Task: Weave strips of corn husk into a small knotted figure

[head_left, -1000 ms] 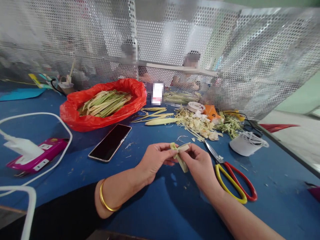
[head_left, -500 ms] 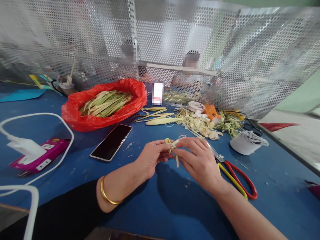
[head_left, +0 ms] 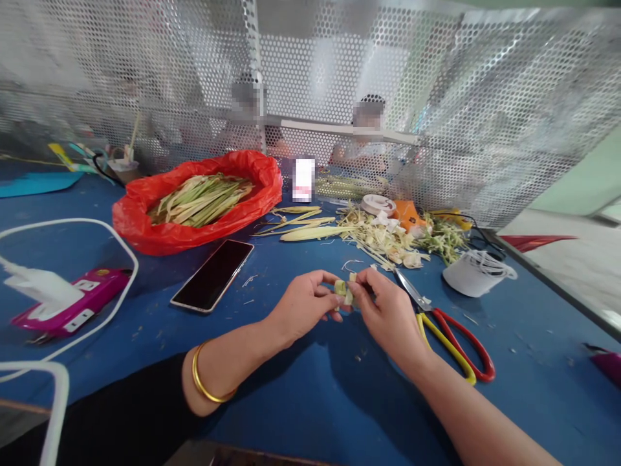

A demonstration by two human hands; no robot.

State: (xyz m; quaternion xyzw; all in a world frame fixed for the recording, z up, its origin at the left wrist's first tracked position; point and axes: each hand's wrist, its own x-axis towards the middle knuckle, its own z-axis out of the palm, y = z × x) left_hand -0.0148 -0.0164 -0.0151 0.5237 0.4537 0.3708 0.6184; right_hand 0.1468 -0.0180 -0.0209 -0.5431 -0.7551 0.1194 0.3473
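Note:
Between my two hands, above the blue table, is a small folded piece of pale green leaf strip (head_left: 341,288). My left hand (head_left: 305,301) pinches it between thumb and fingers; a gold bangle circles that wrist. Closed on the strip's right end is my right hand (head_left: 383,304), thumb against fingertips. A thin white thread (head_left: 352,264) shows just beyond the fingers. Scissors (head_left: 449,340) with one red and one yellow handle lie beside my right hand, blades pointing away. Behind the hands are long pale leaf strips (head_left: 313,233) and a heap of trimmings (head_left: 383,236).
A red plastic bag (head_left: 160,241) of leaf strips stands at back left, near a dark phone (head_left: 213,277). A purple power strip (head_left: 72,304) with white cable lies left. A white thread spool (head_left: 478,275) stands right. A perforated screen (head_left: 330,77) closes the back, people behind it.
My right hand has turned and drawn in its fingers, now pinching the strip's right side. The strip's hanging end no longer shows below. The view has shifted slightly.

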